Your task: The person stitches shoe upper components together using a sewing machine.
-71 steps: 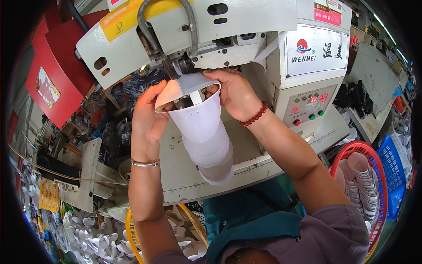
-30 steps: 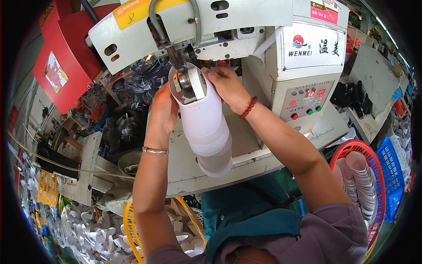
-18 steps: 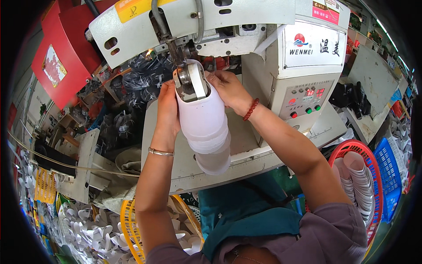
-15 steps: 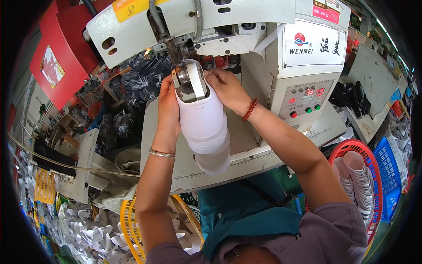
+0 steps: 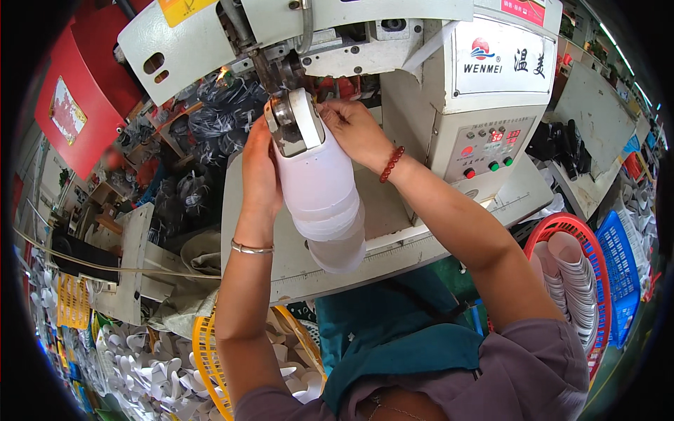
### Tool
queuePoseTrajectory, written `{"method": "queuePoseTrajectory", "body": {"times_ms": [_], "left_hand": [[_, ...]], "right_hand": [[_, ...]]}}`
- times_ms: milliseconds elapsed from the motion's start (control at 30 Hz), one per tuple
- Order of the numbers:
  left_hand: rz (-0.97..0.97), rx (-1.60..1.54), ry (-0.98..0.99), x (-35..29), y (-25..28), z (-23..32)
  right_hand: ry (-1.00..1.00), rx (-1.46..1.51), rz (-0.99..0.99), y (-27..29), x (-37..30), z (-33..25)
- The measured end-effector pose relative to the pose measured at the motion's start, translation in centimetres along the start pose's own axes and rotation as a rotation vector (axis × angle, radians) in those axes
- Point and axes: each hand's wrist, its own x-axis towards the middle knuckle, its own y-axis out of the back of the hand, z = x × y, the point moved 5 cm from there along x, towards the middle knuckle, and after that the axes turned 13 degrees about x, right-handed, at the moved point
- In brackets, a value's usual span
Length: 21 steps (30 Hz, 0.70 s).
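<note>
A white shoe upper, curved and layered toward its rounded near end, hangs around the machine's post below a round metal roller. My left hand is wrapped along the left edge of the upper, with its fingertips partly hidden beside the post. On the other side my right hand is closed, thumb and fingers pinching the upper's far right edge close to the white post head. The upper's underside is hidden from view.
The pale machine body with its button panel stands at the right. Beneath the upper is the worktable. A yellow basket of white pieces sits lower left, a red basket of stacked pieces at the right.
The whole view has shifted slightly, moving the machine up and left. My left hand has turned a little against the upper's edge; my right hand still grips the other side.
</note>
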Motion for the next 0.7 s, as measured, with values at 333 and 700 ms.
{"method": "queuePoseTrajectory", "body": {"times_ms": [333, 700], "left_hand": [[-0.006, 0.026, 0.156, -2.9, -0.4, -2.7], [-0.013, 0.095, 0.057, -3.4, 0.5, -3.7]], "right_hand": [[0.200, -0.132, 0.040, 0.6, -4.6, -3.0], [0.145, 0.024, -0.009, -1.1, -8.0, -0.8]]}}
